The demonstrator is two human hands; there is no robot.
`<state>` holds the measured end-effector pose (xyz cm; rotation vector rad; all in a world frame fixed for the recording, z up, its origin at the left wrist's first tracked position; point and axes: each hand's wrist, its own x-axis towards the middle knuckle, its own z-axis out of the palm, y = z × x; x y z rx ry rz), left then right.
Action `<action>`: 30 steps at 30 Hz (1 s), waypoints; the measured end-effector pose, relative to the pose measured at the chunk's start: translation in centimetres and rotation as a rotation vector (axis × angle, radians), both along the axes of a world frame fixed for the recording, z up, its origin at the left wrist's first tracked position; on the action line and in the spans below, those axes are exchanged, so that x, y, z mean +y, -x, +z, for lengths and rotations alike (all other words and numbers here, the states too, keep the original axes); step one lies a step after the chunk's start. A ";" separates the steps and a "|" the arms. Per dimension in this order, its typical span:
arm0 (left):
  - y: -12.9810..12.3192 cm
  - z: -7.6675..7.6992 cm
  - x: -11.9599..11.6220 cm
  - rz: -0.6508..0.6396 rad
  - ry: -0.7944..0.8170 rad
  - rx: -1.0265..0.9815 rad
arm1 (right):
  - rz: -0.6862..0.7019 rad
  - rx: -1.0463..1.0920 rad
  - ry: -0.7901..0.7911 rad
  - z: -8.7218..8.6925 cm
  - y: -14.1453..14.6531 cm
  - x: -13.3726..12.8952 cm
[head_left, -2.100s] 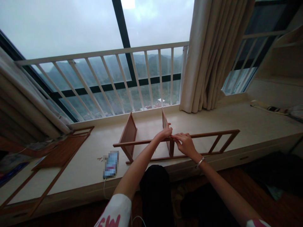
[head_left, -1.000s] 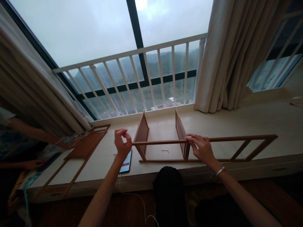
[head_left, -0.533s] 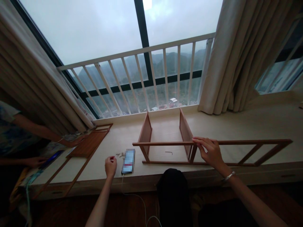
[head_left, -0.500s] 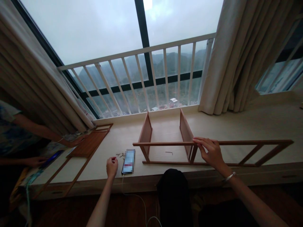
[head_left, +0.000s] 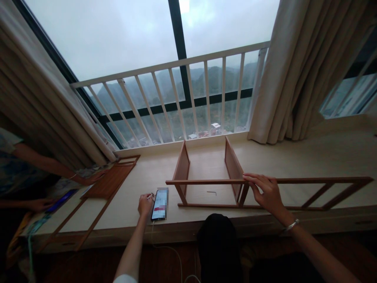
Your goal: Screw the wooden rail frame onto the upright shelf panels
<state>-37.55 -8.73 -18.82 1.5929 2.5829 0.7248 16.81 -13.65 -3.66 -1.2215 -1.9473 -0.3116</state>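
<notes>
Pale ledge (head_left: 120, 210), right hand (head_left: 267, 192) touching wooden frame (head_left: 206, 182), left hand (head_left: 144, 204) curled beside phone (head_left: 159, 204), both grips unclear

left hand (head_left: 144, 204) off frame (head_left: 206, 182); now at small pieces (head_left: 152, 195), beside phone (head_left: 160, 204)

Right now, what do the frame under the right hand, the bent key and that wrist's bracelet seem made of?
Frame: probably wood, smooth and matte, by its even reddish brown; imitation is possible. Key: likely metal, thin, gray and sharply bent; finish too small to judge. Bracelet: likely polished metal, given its silvery shine.
</notes>
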 end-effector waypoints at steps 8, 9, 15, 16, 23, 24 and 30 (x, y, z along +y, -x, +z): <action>0.5 -1.5 0.8 0.016 0.009 0.034 | -0.012 -0.006 0.002 0.0 0.0 0.2; 0.7 -1.6 0.9 0.012 0.019 0.031 | -0.011 -0.008 -0.001 0.0 0.0 0.2; 1.2 -1.7 1.0 0.007 0.035 0.038 | -0.017 -0.017 0.010 0.0 0.0 0.1; 1.2 -1.7 0.8 0.002 0.037 0.043 | -0.016 -0.015 0.014 0.1 0.0 0.1; 1.3 -0.2 -0.6 -0.012 0.023 0.128 | -0.021 -0.014 0.004 0.2 0.2 -0.3; 1.1 0.3 -0.9 -0.010 0.011 0.144 | -0.022 -0.013 0.006 0.2 0.2 -0.3; -2.8 4.1 -3.6 -0.139 -0.139 0.204 | -0.012 0.009 0.028 0.5 0.0 -0.6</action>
